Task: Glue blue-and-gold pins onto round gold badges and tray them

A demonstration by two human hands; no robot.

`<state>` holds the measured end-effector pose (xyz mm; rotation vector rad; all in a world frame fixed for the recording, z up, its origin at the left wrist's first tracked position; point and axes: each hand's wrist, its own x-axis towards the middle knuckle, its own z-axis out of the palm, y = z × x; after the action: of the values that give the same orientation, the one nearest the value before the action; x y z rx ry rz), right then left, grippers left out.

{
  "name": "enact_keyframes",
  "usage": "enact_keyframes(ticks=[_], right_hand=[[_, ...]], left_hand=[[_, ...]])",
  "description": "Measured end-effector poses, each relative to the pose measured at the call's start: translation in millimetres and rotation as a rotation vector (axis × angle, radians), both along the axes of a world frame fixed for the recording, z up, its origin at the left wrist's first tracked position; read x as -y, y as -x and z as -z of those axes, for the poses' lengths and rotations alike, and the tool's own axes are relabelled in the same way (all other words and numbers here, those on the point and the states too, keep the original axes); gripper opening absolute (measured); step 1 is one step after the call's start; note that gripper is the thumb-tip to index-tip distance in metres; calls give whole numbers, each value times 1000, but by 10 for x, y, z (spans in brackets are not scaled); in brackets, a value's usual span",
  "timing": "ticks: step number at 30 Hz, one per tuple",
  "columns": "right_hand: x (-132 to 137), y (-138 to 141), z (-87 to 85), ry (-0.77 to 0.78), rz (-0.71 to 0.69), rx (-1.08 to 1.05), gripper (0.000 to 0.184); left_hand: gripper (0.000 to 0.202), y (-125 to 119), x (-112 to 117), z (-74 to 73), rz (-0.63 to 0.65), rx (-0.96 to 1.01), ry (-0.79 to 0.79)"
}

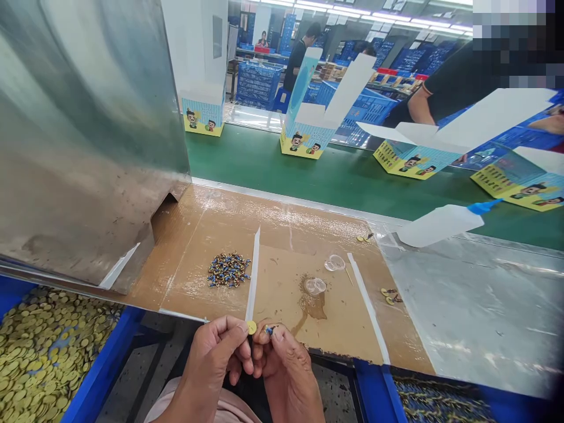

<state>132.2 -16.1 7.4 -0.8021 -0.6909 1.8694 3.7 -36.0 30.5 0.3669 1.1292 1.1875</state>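
My left hand [220,349] pinches a small round yellow disc [251,327] between thumb and fingers, close to the table's front edge. Right beside it, my right hand [288,361] is closed on a tiny blue and dark figurine [269,331]. The two pieces are close together but look apart. Beyond my hands, a pile of similar small figurines [228,270] lies on the cardboard. Clear shallow plastic cups [315,286] stand on a wet, stained patch, with another clear cup [335,262] behind. A thin stick [349,275] lies near them.
A blue bin of yellow discs [48,358] is at lower left; another bin of small pieces [440,399] sits lower right. A white squeeze bottle [443,226] lies at right. Open printed boxes [304,138] stand on a green conveyor belt [247,155]. A metal panel [88,117] rises at left.
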Motion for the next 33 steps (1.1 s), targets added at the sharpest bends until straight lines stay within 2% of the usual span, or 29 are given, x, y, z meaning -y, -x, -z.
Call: enact_keyframes(ticks=[4,14,22,29,33], right_hand=[[6,25,93,-77,-5,3,32],[23,4,124,-109,21,64,31],[-19,-64,69,-144,54,256,34],[-49,-127,2,-181,21,378,33],[-94,-227,-6,-253,-42,470,35]], left_hand=[[49,-5,-9,11,-23,20,-4],[47,-3,-2,25,-47,8,-6],[47,7,1,15,25,-27,13],[42,0,21,12,47,-69,4],[37,32,26,-16,145,-114,-16]])
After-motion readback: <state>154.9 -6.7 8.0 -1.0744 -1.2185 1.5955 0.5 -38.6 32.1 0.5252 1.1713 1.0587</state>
